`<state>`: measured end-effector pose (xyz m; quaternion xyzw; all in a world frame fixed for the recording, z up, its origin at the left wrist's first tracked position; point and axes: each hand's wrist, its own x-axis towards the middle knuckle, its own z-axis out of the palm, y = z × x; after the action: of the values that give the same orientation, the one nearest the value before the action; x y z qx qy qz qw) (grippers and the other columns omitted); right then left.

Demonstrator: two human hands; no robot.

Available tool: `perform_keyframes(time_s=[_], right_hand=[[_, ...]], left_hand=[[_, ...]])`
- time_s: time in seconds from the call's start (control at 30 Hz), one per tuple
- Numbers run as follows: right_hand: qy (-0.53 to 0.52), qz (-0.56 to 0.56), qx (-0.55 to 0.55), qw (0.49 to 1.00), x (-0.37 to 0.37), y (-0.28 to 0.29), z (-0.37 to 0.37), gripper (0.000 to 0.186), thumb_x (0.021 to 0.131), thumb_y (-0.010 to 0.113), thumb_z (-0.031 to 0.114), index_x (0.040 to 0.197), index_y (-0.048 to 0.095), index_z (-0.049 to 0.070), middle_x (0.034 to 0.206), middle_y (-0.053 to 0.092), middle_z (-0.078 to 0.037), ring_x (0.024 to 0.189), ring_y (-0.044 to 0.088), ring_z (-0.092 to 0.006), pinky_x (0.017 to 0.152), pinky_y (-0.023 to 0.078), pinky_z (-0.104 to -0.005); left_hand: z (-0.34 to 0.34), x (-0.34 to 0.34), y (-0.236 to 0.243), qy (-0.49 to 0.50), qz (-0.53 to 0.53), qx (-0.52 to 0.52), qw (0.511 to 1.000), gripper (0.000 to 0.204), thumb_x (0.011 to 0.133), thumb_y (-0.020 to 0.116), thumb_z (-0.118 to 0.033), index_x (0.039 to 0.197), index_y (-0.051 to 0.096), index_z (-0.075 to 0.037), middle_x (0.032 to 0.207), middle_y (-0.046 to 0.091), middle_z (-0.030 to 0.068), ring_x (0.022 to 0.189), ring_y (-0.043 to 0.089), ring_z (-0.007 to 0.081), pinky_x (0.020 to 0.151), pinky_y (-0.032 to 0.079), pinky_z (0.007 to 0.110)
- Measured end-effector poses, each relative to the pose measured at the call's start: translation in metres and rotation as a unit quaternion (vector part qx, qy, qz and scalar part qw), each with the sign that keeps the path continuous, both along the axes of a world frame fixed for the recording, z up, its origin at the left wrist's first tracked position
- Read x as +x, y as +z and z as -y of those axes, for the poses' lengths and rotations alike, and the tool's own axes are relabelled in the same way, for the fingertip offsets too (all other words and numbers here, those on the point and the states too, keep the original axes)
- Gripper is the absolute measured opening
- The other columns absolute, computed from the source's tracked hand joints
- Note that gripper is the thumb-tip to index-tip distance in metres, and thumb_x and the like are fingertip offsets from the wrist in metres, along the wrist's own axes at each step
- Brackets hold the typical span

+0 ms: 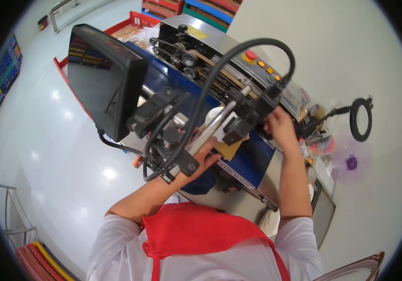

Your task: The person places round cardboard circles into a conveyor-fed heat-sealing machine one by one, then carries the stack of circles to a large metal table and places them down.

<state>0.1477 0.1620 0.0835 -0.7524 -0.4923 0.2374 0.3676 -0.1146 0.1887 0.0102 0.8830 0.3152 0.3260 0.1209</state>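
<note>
My left hand (204,158) reaches over the blue belt of a machine, partly hidden behind a metal rod (212,129). Its thumb and a finger show apart, beside a yellow cloth or sheet (229,150) on the belt. A white round thing (213,114) lies just beyond, partly covered by the rod. My right hand (280,127) is at the machine's right side, by a black block with a cable (241,129). Its fingers are curled; what they hold, if anything, is hidden.
A black screen (102,84) stands at left on a clamped mount. Rollers (189,58) and a panel with a red stop button (248,56) are beyond. A ring-shaped lamp or magnifier (360,119) juts out at right. A red crate (138,19) and stacked trays (208,14) stand behind.
</note>
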Motion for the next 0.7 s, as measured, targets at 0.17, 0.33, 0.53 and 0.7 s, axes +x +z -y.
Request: perform_keyframes(time_s=[0.17,0.33,0.53,0.7], right_hand=[[0.107,0.039,0.084,0.99,0.002,0.062,-0.06,0.023,0.088,0.052,0.018,0.104,0.059,0.004,0.08,0.059,-0.001,0.069,0.054,-0.0091,0.059,0.045,-0.0238],[0.295,0.076,-0.12,0.945,-0.028,0.075,-0.143,0.031,0.087,0.054,0.022,0.112,0.056,0.004,0.092,0.061,-0.004,0.077,0.054,-0.0113,0.069,0.045,-0.0246],[0.483,0.251,-0.288,0.787,-0.067,0.048,-0.185,0.044,0.087,0.054,0.023,0.128,0.046,0.008,0.107,0.059,-0.01,0.097,0.056,-0.0215,0.085,0.043,-0.0323],[0.51,0.22,-0.337,0.76,-0.078,0.037,-0.189,0.056,0.082,0.059,0.018,0.134,0.038,0.012,0.107,0.057,-0.008,0.1,0.054,-0.0228,0.087,0.041,-0.0332]], left_hand=[[-0.005,0.003,-0.018,0.006,0.056,-0.046,0.997,0.051,0.073,0.068,-0.036,0.114,0.054,-0.009,0.127,0.042,0.0145,0.117,0.037,0.0392,0.098,0.034,0.048],[-0.012,0.006,-0.039,0.029,0.091,-0.049,0.994,0.052,0.073,0.069,-0.036,0.115,0.054,-0.009,0.126,0.041,0.014,0.117,0.036,0.0402,0.099,0.032,0.048],[-0.016,0.0,-0.038,0.033,0.14,-0.061,0.988,0.052,0.068,0.073,-0.024,0.111,0.054,-0.003,0.121,0.042,0.0225,0.118,0.034,0.0441,0.096,0.031,0.052],[-0.012,0.009,-0.034,0.119,0.155,-0.084,0.977,0.051,0.067,0.073,-0.02,0.111,0.053,-0.005,0.121,0.045,0.0242,0.121,0.035,0.0429,0.097,0.03,0.053]])
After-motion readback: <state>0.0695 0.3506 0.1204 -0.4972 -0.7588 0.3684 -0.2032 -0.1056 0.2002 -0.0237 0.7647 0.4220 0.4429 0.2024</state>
